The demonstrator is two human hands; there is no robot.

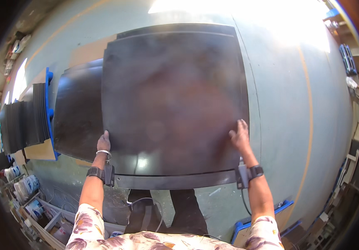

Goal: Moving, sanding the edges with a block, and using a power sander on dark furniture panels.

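Observation:
A large dark, nearly square panel (pixel 171 100) lies in front of me, its glossy face smeared with blur and reflections. Along its far and right sides shows the edge of another dark panel beneath it. My left hand (pixel 103 141) is closed at the left edge, near the front corner, with most fingers hidden. At the right edge, my right hand (pixel 240 135) grips the same panel, thumb on the face and fingers along the side. A grey front edge (pixel 175 181) runs below the panel, toward my legs.
More dark panels (pixel 79 108) lie flat at the left. Beyond them, several thin dark panels (pixel 25 118) stand upright in a row beside a blue-edged rack (pixel 51 116). White rolls (pixel 26 187) sit at lower left. Another blue-edged board (pixel 242 233) is at lower right. The floor (pixel 279 104) carries yellow lines.

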